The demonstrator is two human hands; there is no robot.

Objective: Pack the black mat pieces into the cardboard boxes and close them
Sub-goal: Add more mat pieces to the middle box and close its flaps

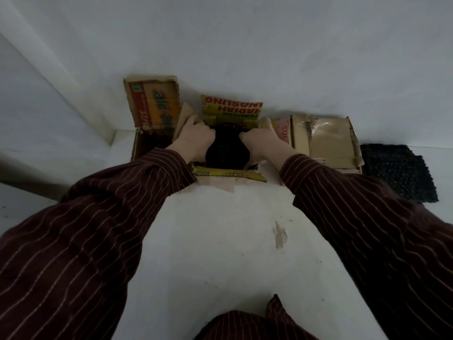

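Both hands are inside the open middle cardboard box. The left hand and right hand are set on either side of a rolled black mat piece. The fingers are held together and laid over its top, thumbs raised. Grip or mere pressure cannot be told.

Beyond the fingers, the printed rear flap is standing upright. Left of the fingers an open box is noted, lid flap raised, touching the middle box. Right of the fingers lies a closed, taped box. Beyond it a loose black mat piece lies flat. Striped dark sleeves cover part of the near box edges.

The white surface is scuffed, with a chipped mark. A plain white wall stands behind.
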